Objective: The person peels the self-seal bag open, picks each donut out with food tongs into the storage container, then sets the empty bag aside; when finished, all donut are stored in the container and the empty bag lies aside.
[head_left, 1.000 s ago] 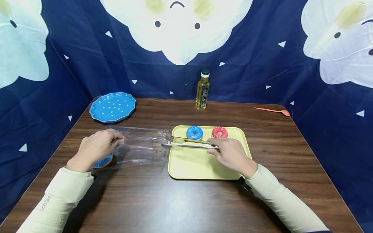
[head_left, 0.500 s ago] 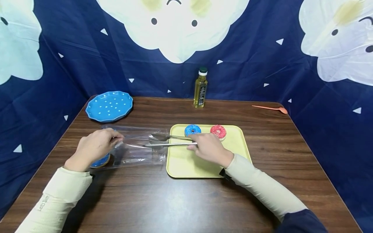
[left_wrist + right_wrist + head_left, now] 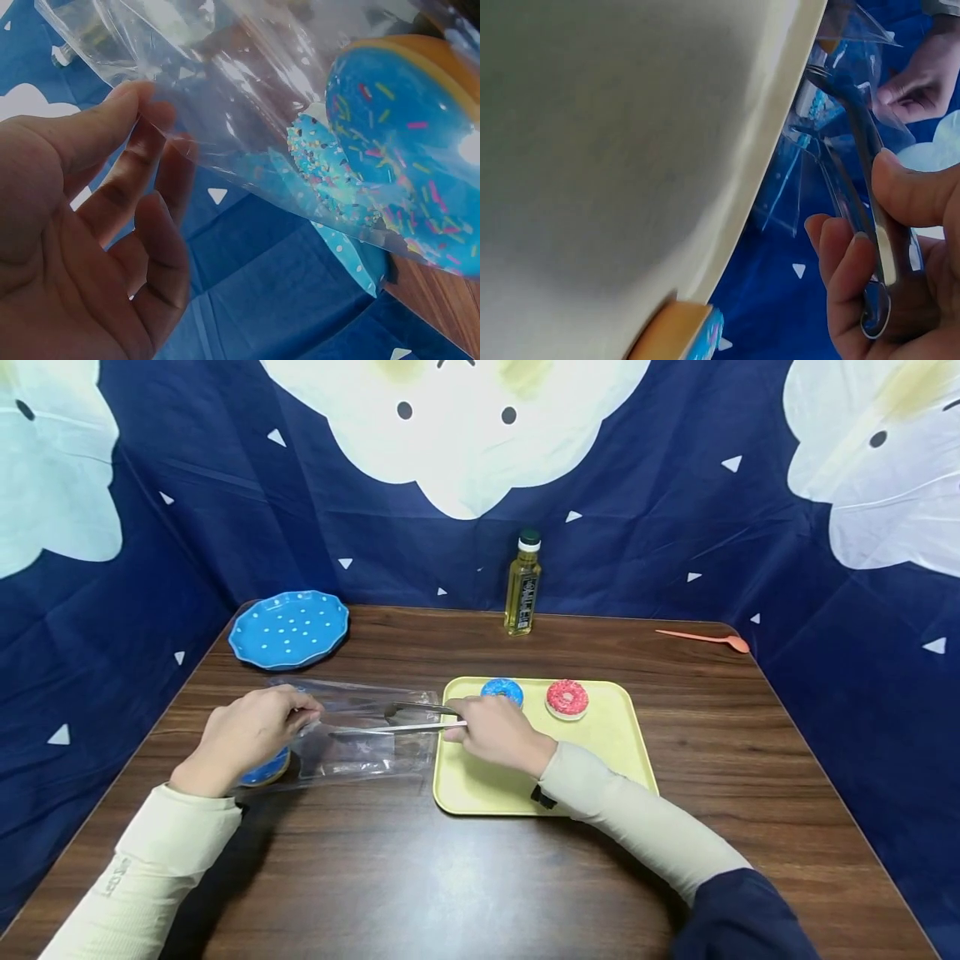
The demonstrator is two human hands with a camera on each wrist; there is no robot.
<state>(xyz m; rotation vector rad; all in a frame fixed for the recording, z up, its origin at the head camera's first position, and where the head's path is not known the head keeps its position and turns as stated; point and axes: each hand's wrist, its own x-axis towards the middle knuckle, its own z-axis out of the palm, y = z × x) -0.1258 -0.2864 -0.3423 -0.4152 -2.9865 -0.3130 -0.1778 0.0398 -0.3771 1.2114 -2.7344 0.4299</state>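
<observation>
My left hand [image 3: 255, 735] pinches the edge of a clear plastic bag [image 3: 360, 764] between thumb and fingers. In the left wrist view, a blue sprinkled donut [image 3: 405, 150] and a paler blue donut [image 3: 330, 161] show through the film. Part of a blue donut [image 3: 267, 770] appears below my left hand in the head view. My right hand [image 3: 498, 735] grips metal tongs [image 3: 420, 727], their arms spread and nothing seen between the tips. Those tips overlap the bag; I cannot tell how deep inside they are. Below my right hand lies a yellow tray [image 3: 525, 785].
A blue donut [image 3: 502, 687], partly covered by my right hand, and a red donut [image 3: 567, 699] sit on the tray. At the back stand a blue dotted plate [image 3: 288, 631] and an oil bottle [image 3: 522, 585]. An orange spoon [image 3: 705, 637] lies at the far right.
My right hand has moved left with the tongs, from the tray's right half to its left edge, and the tips now reach farther over the bag. My left hand stays at the bag.
</observation>
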